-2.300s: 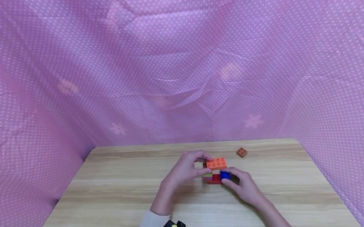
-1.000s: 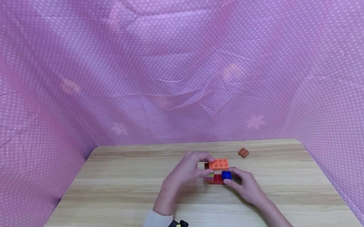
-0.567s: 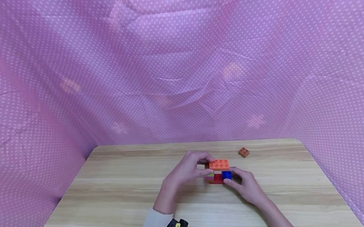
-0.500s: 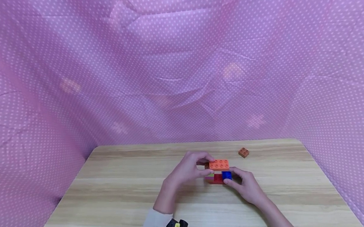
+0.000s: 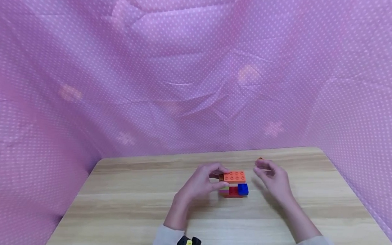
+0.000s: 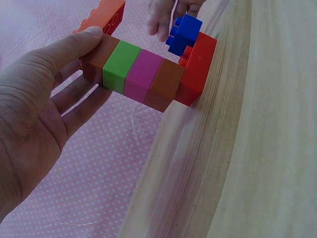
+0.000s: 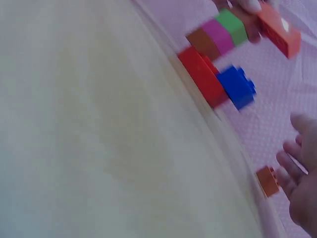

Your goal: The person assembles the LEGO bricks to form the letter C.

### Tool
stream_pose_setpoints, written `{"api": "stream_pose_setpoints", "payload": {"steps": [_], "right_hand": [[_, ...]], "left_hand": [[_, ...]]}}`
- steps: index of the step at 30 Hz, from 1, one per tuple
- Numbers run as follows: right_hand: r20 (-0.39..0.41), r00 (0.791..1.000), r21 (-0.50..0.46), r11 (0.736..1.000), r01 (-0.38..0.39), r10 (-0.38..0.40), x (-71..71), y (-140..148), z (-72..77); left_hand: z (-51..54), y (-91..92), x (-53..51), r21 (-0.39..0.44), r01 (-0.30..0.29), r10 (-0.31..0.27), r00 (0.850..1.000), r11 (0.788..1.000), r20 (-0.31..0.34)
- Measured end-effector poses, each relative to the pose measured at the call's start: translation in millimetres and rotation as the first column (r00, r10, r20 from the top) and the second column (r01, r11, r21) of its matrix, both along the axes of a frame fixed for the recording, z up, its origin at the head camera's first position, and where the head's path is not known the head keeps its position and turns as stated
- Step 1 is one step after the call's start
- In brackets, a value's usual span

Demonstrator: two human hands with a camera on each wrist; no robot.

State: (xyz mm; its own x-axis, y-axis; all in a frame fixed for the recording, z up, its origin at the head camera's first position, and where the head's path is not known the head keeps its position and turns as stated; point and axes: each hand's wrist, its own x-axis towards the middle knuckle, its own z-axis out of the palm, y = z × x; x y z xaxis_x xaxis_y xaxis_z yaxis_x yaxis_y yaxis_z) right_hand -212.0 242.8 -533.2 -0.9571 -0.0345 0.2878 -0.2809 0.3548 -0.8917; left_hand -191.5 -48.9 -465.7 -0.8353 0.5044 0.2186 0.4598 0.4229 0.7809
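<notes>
A tower of toy building bricks stands on the table. Its red brick is at the base, with a blue brick on one end. On the other end rise a lower brown brick, a magenta brick, a green brick and an upper brown brick. An orange brick lies across the top, jutting right. My left hand pinches the upper brown brick between thumb and fingers. At the back right, my right hand is beside a loose brown brick, thumb and fingers apart.
The light wooden table has its far edge just beyond the loose brick. A pink dotted cloth hangs behind it and at both sides. Dark bands with yellow marks, such as the left wrist strap, sit over the sleeves.
My right hand has left the blue brick and moved up and right to the loose brown brick, now mostly covered in the head view. My left hand keeps its place at the tower.
</notes>
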Motion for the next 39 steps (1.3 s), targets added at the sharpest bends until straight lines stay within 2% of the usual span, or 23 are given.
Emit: {"api": "stream_pose_setpoints", "payload": {"steps": [3,6,9,13,20,31,39], "right_hand": [[0.032,0.995,0.015,0.995,0.097,-0.098,-14.9,9.1,0.9],[0.045,0.986,0.053,0.986,0.156,-0.158,-28.1,15.1,-3.1],[0.055,0.983,0.074,0.983,0.168,-0.173,-38.9,18.1,-8.1],[0.063,0.983,0.106,0.981,0.164,-0.171,-45.2,21.6,-12.2],[-0.033,0.986,0.188,0.968,0.165,-0.162,-49.6,18.2,-17.4],[-0.105,0.990,0.207,0.972,0.114,-0.093,-44.3,10.4,-22.2],[-0.110,0.989,0.201,0.972,0.122,-0.101,-44.1,13.1,-22.0]], "left_hand": [[1.4,-0.5,-1.0,-0.007,-0.002,0.002,1.000,1.000,0.002],[1.9,-0.2,-0.7,-0.006,-0.011,0.011,1.000,1.000,0.013],[1.5,0.8,0.5,-0.001,-0.016,0.016,0.999,1.000,0.029],[0.0,3.5,1.5,-0.007,-0.013,0.013,0.999,1.000,0.032],[-0.5,2.8,1.2,-0.013,-0.029,0.030,0.999,0.999,0.019],[-2.5,0.1,2.9,-0.024,-0.045,0.045,0.999,0.999,0.022],[-1.9,2.2,1.8,-0.025,-0.032,0.032,0.999,0.999,0.005]]}}
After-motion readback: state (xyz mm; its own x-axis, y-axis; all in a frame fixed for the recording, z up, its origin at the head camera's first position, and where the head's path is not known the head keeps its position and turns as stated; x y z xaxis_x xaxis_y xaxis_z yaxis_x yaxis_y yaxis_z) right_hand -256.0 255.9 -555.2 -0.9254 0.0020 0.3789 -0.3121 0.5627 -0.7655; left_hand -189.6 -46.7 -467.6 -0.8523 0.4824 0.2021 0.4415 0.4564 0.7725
